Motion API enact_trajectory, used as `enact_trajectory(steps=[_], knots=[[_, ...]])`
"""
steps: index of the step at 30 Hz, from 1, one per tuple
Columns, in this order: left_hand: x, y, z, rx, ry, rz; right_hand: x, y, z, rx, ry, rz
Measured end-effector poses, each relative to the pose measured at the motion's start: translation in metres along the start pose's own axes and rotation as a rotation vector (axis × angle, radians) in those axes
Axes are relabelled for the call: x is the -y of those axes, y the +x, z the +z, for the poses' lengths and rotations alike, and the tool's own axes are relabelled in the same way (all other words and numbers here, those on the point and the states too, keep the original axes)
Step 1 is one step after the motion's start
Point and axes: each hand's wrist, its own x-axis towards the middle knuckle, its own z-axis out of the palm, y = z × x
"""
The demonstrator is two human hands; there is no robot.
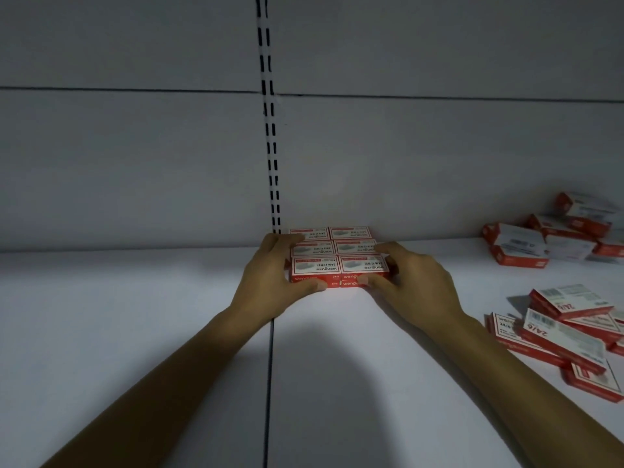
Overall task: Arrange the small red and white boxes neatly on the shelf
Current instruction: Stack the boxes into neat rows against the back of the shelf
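I saw left hand [270,275] and right hand [408,282] clasping squared block of small red-and-white cardboard boxes [337,255] from either side, far centre of white shelf [135,315]. Block ran near-to-far. Remaining loose boxes [567,329] lay right; right hand nearer.

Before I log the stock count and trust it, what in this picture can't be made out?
Head view, block of boxes: its sides are covered by the left hand and right hand; lower layers behind the front row are hidden.
Head view, near pile and far pile: both cut off by the right edge, so no full count.
Head view, small print on the lids: too small and dim to read.
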Motion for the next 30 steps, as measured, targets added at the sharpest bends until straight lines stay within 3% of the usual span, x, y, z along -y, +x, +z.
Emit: enact_trajectory(steps=[6, 15, 21, 30], knots=[[0.000, 0.000, -0.002, 0.024, 0.053, -0.011, 0.005, -0.002, -0.005, 0.029, 0.072, 0.025], [-0.048, -0.015, -0.019, 0.005, 0.371, 0.083, -0.017, -0.051, -0.077, 0.260, 0.001, 0.084], [-0.136, -0.031, 0.042, 0.063, 0.360, 0.243, -0.052, -0.103, -0.119, 0.148, 0.092, 0.058], [-0.241, -0.068, 0.131, 0.091, 0.270, 0.324, -0.133, -0.153, -0.155, -0.081, 0.052, 0.073]])
